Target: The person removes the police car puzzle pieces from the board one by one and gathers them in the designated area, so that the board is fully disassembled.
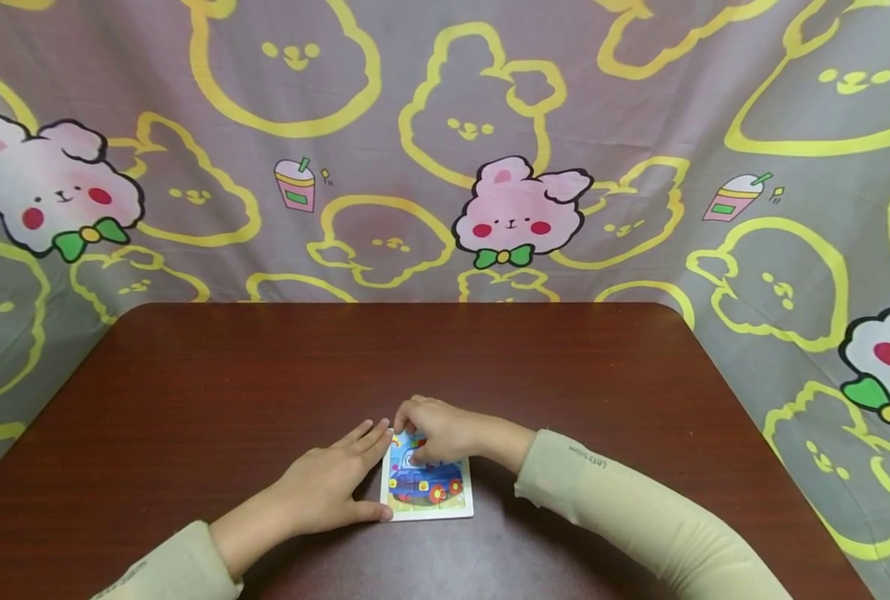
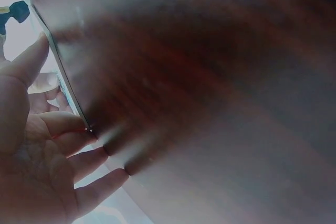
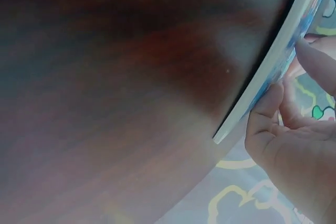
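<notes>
A small jigsaw puzzle (image 1: 424, 487) in a white-rimmed frame lies flat on the table, its picture a blue vehicle with red and yellow wheels. My left hand (image 1: 317, 492) lies along its left side with fingers extended, thumb at the near left corner and fingertips at the far left corner. Over the upper part of the puzzle, my right hand (image 1: 441, 429) bends its fingers down, fingertips and thumb touching the picture. In the right wrist view, the right hand (image 3: 291, 145) hides part of the face; whether it pinches a piece I cannot tell.
The dark brown wooden table (image 1: 265, 367) extends around the puzzle, its far edge close to a hanging cloth (image 1: 385, 167) printed with yellow outlines and pink rabbits. Both forearms wear pale sleeves (image 1: 632, 492); the right one crosses low over the table.
</notes>
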`<control>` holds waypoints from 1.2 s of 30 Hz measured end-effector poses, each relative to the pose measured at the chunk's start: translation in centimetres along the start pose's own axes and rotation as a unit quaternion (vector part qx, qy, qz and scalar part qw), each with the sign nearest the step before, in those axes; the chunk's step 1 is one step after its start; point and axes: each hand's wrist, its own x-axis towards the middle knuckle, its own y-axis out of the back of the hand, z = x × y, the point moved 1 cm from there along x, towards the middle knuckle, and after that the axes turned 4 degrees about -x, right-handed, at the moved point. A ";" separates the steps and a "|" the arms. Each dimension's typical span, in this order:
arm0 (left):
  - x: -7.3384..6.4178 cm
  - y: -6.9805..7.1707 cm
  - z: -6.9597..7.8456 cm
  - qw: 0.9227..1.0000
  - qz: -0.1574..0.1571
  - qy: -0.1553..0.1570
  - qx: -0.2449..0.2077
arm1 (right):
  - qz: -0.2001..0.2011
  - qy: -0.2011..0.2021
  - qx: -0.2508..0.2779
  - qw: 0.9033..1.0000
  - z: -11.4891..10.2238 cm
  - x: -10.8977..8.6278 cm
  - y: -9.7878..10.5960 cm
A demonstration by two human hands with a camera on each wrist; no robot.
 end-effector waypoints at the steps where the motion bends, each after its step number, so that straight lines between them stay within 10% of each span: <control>1: 0.0 0.0 0.0 1.000 0.001 0.000 0.001 | 0.005 0.000 -0.001 1.000 0.0 -0.1 0.0; 36: 0.0 0.1 0.3 0.999 0.033 0.006 -0.011 | 0.042 0.029 0.019 0.999 0.3 -0.7 -0.3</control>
